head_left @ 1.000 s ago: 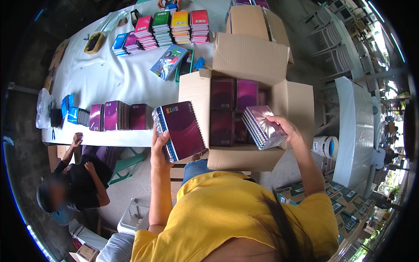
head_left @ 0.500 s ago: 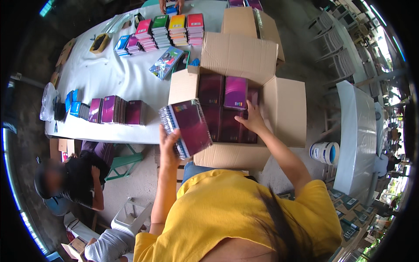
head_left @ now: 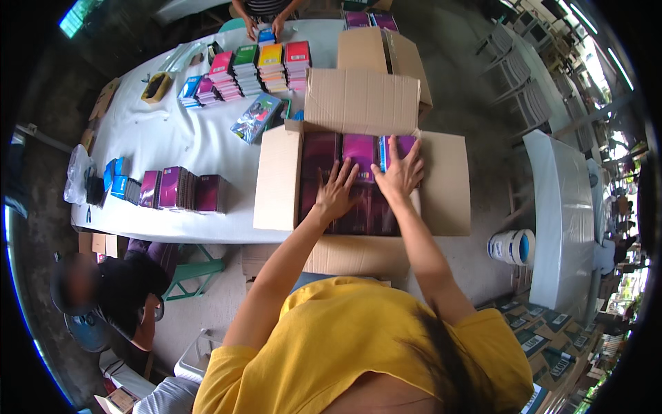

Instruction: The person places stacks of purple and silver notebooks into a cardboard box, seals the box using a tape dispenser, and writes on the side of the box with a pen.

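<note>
An open cardboard box (head_left: 278, 181) is packed with maroon and purple notebooks (head_left: 319, 150) in rows, its flaps folded outward. My left hand (head_left: 336, 194) lies on the notebooks near the middle, fingers spread, palm down, gripping nothing. At the far right corner of the box, my right hand (head_left: 400, 172) rests with spread fingers on a purple notebook bundle (head_left: 407, 143) whose blue-and-white edge shows. Between the two hands a brighter purple notebook (head_left: 360, 148) lies face up. The surfaces right under my palms are hidden.
On the white-covered table (head_left: 200, 145) stand colourful notebook stacks (head_left: 248, 67), maroon stacks (head_left: 178, 188) and a yellow container (head_left: 156, 87). A co-worker's hands (head_left: 265, 27) are across the table. Another person (head_left: 138, 283) sits at left. A white bucket (head_left: 511, 246) stands right.
My left hand has let go of the maroon notebook bundle and moved right onto the box contents. My right hand has moved to the far right corner, where a bundle now lies.
</note>
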The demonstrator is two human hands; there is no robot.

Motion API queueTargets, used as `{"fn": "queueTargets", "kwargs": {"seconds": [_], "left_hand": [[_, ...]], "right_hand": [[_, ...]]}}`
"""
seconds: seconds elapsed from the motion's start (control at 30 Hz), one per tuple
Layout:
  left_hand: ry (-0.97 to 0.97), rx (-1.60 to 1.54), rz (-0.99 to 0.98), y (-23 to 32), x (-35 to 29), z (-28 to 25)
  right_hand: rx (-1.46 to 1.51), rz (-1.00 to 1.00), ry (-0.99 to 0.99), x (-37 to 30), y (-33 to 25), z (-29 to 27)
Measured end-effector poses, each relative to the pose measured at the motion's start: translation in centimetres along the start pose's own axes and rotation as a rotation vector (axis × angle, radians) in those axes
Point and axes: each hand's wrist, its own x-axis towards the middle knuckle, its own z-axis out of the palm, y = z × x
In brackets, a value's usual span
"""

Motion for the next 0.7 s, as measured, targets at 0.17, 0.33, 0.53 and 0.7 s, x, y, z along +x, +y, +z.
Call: {"fn": "queueTargets", "kwargs": {"seconds": [0.17,0.33,0.53,0.7], "left_hand": [[-0.052,-0.025,0.097,0.6,0.6,-0.5],[-0.046,-0.064,0.081,0.0,-0.1,-0.5],[-0.003,-0.180,0.139,-0.7,0.0,0.5],[-0.158,-0.327,0.043,-0.2,-1.1,-4.3]], "right_hand": [[-0.230,-0.179,0.260,2.0,6.1,10.3],[0.025,-0.189,-0.429,2.8,8.1,12.5],[-0.112,-0.164,-0.631,-0.3,6.6,9.7],[0.099,-0.140,-0.721,4.2,6.3,3.9]]}}
